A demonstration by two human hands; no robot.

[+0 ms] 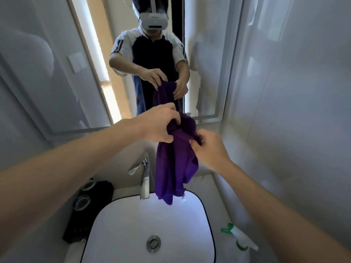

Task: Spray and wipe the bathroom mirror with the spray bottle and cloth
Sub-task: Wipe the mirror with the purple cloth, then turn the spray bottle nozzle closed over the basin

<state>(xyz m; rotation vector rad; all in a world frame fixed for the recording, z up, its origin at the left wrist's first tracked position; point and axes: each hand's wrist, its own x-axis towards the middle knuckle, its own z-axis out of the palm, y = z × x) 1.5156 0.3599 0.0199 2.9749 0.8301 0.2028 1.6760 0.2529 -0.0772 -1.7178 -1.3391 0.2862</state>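
Head view: both hands, left hand [158,124] and right hand [210,149], pinch the purple cloth [174,168] hanging between them.

White countertop [212,186] with basin [117,221], spray bottle [241,237], black organizer [85,211].

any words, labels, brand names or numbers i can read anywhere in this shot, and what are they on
None can be read.
Spray bottle, lying on the counter right of the sink: no label text visible.
Headset seen in the mirror: a small mark on its front, too small and blurred to read.
Black item left of the sink: no legible print.
Purple cloth, held by the left hand and right hand: no tag or writing showing.
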